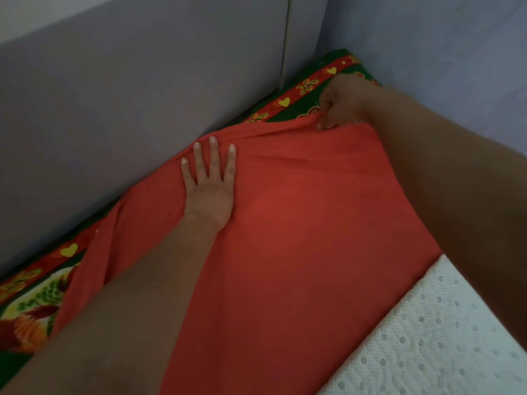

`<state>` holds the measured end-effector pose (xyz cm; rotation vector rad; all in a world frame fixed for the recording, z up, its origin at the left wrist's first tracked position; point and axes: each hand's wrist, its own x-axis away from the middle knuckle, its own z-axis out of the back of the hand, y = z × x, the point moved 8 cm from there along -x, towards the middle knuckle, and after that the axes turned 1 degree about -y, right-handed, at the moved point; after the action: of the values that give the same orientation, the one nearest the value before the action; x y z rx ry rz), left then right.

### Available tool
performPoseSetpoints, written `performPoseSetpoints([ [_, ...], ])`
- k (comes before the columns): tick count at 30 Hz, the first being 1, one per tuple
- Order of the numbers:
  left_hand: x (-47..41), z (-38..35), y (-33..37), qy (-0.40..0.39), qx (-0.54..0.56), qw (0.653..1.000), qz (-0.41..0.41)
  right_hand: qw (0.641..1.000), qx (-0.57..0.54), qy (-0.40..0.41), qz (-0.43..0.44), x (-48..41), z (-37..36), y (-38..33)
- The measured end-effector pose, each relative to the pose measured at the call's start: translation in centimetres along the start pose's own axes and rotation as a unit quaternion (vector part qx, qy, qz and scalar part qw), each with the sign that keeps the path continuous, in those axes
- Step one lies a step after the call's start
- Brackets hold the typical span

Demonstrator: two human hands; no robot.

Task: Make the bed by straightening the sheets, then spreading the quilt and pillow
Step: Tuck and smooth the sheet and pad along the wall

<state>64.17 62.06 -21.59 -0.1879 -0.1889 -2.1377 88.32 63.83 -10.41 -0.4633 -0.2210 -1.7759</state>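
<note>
Two hands work the red sheet (285, 238), which spreads from the centre down to six o'clock. My left hand (209, 189) lies flat on it toward nine o'clock, fingers straight and spread. My right hand (342, 104), at one o'clock, pinches the sheet's bunched top edge with curled fingers, over the patterned cover (285, 102). A white dotted cloth (427, 337) lies at four o'clock.

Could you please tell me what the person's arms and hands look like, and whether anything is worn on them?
The left forearm and right forearm are bare in view: no sleeves, watch or bracelet. The left hand shows no rings and short, plain nails. The right hand is partly hidden, so rings there cannot be ruled out.
</note>
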Motion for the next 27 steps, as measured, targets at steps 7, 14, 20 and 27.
performPoseSetpoints([
  [7,0.0,0.0,-0.4,-0.042,0.019,0.999,-0.016,0.952,-0.285,-0.112,-0.007,1.3,-1.7,-2.0],
  [14,0.2,1.2,-1.4,-0.054,0.162,0.985,-0.037,0.882,-0.471,0.014,-0.022,0.5,1.6,-0.3],
  [20,-0.2,1.1,-1.8,0.025,0.228,0.973,-0.024,0.999,0.042,0.021,-0.021,-1.3,1.6,1.0],
  [27,0.1,0.8,-1.5,0.117,0.131,0.984,0.001,0.921,-0.079,0.359,-0.132,-3.8,4.9,-1.0],
])
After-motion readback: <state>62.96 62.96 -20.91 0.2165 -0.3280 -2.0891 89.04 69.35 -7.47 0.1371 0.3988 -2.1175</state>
